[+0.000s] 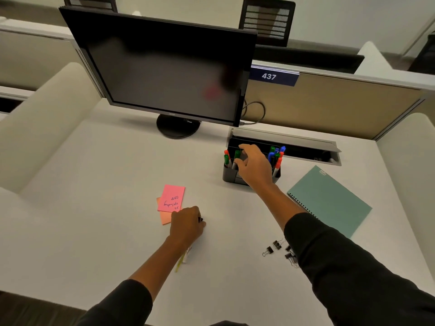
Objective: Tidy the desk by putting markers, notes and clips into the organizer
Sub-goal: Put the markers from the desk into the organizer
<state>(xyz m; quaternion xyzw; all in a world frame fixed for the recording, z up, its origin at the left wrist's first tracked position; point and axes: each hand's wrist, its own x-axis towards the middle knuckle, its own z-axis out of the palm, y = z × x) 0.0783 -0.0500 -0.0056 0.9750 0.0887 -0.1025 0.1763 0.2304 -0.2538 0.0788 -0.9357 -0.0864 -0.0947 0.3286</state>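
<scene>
Your right hand (pixel 253 164) is over the dark organizer (pixel 229 176) at the back of the desk (pixel 94 208), thumb and fingers pinching a green-capped marker (pixel 236 157) standing in a front slot, with red, green and blue markers already upright in its compartments. Your left hand (pixel 187 225) is curled round a small dark-tipped item just beside the pink note (pixel 171 198) and the orange note (pixel 164 218) beneath it; what it grips cannot be identified. Outstanding, in my judgement: both notes, the binder clips (pixel 280 251) by your right sleeve, and a yellowish pen-like item (pixel 182 261) under your left wrist.
</scene>
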